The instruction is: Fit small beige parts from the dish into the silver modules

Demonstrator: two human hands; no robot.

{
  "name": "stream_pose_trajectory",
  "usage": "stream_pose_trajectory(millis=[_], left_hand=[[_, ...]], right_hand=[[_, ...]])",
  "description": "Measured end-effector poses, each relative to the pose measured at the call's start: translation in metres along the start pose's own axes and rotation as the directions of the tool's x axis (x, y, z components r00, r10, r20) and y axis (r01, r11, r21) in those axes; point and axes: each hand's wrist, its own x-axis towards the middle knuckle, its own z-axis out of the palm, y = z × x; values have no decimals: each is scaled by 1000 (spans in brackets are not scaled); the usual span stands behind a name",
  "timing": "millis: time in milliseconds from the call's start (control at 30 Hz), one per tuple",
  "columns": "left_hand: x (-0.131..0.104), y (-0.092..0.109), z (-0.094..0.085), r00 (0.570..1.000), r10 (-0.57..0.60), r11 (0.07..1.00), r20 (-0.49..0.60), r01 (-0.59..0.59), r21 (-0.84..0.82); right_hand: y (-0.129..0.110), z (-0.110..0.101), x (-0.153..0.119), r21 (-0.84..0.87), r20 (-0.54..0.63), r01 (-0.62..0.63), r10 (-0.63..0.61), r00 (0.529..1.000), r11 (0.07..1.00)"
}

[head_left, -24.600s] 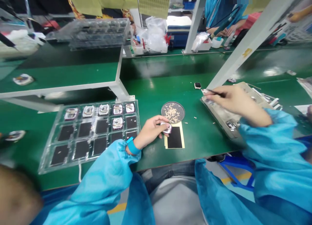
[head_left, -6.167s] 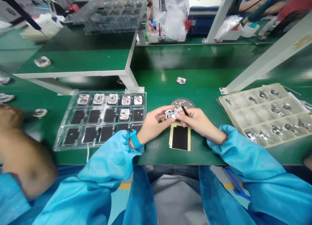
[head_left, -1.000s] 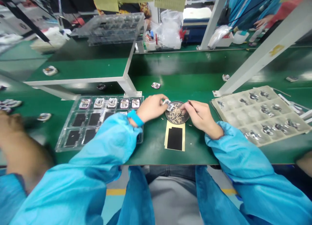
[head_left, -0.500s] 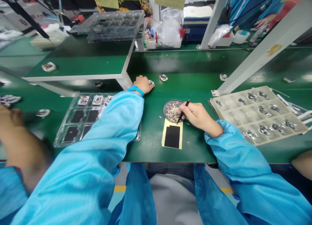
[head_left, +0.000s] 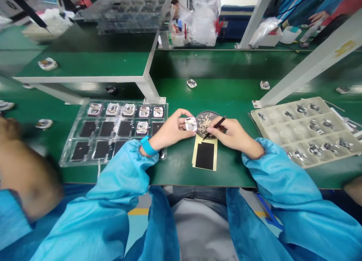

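Observation:
My left hand [head_left: 173,130], with a blue band at the wrist, grips a small white squarish device housing [head_left: 190,124] between thumb and fingers. In my right hand [head_left: 230,135] is a pair of black tweezers [head_left: 216,126], its tip pointing down and left. Beneath the tweezers lies a round dark mesh dish [head_left: 201,132] with many tiny beige pieces [head_left: 204,121]. Just below the dish, a black rectangular sheet [head_left: 205,156] rests on yellow backing paper [head_left: 195,155]. Whether the tweezers pinch a piece is too small to tell.
On the left stands a clear compartment tray [head_left: 62,161] with several housings. A cream tray [head_left: 267,131] with metal parts lies right. A white-framed shelf [head_left: 85,79] and a slanted post [head_left: 296,61] rise behind. Loose housings [head_left: 191,83] sit farther back. A co-worker's arm [head_left: 25,167] is at left.
My left hand has come back toward me from the far part of the bench, now with a white housing in it beside the mesh dish. My right hand stays near the dish with the tweezers.

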Motion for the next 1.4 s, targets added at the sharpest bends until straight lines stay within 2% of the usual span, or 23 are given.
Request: stream_pose_trajectory(millis=[233, 433, 567, 733, 900, 1033, 1233, 1400], left_hand=[[-6, -7, 5, 995, 30, 997, -92, -24, 76], [-9, -8, 13, 998, 13, 995, -66, -7, 98], [-10, -9, 16, 999, 13, 997, -49, -9, 75], [-12, -10, 19, 998, 33, 999, -58, -31, 40], [-15, -11, 21, 987, 115, 967, -116, -85, 239], [-16, -11, 21, 983, 134, 946, -126, -89, 312], [-16, -13, 21, 983, 107, 960, -149, -63, 274], [-16, -14, 21, 984, 81, 968, -161, -39, 249]], right_hand=[[2, 2, -1, -21, 34, -6, 6, 999, 1000], [-4, 2, -1, 34, 40, -21, 20, 999, 999], [-13, -2, -2, 158, -69, -15, 26, 997, 987], [-20, -5, -3, 200, -297, 170, -106, 949, 965], [-22, 0, -4, 127, -384, 256, -191, 903, 958], [-22, 4, -5, 88, -359, 295, -246, 900, 951], [-21, 8, -6, 17, -281, 350, -331, 901, 937], [-21, 8, -5, -19, -286, 348, -338, 896, 937]])
